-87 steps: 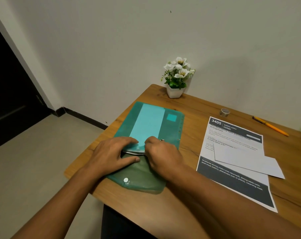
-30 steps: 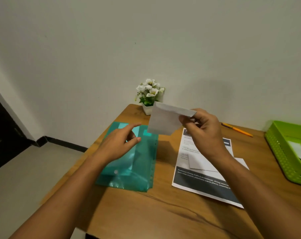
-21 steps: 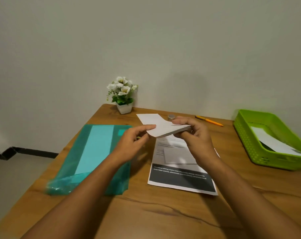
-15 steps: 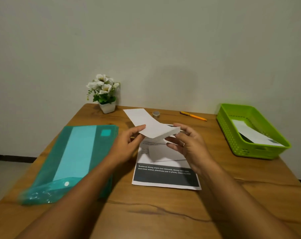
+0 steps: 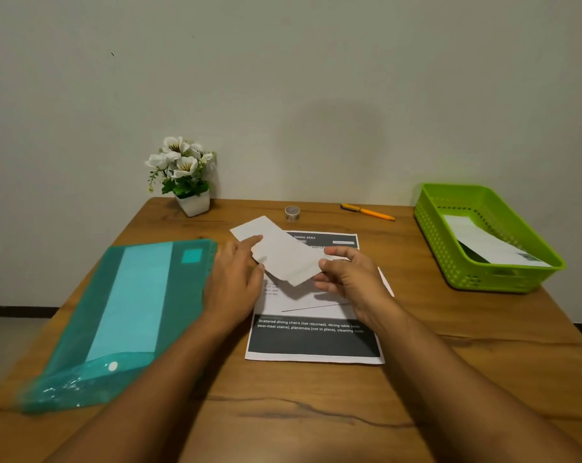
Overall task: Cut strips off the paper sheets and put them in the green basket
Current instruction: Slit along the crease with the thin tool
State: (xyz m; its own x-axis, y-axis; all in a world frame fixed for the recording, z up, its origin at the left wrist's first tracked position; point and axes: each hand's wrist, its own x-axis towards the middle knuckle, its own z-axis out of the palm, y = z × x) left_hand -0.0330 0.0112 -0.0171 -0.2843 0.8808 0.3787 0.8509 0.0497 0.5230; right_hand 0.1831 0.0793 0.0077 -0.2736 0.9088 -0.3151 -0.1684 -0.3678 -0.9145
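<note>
white paper piece (image 5: 282, 255) held low over the printed sheet (image 5: 316, 339) on the table (image 5: 316, 412): left hand (image 5: 236, 285) pinches its left edge, index finger flat on top, and right hand (image 5: 353, 282) has fingers (image 5: 338, 252) curled round its right end, apparently to steady it. green basket (image 5: 503, 282) sits well apart at the table's right, one strip (image 5: 486, 243) already inside.

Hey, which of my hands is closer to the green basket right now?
Right. The right hand pinches the paper piece at mid-table, with bare tabletop between it and the green basket. The left hand holds the paper's other side, farther off, beside the teal folder.
</note>
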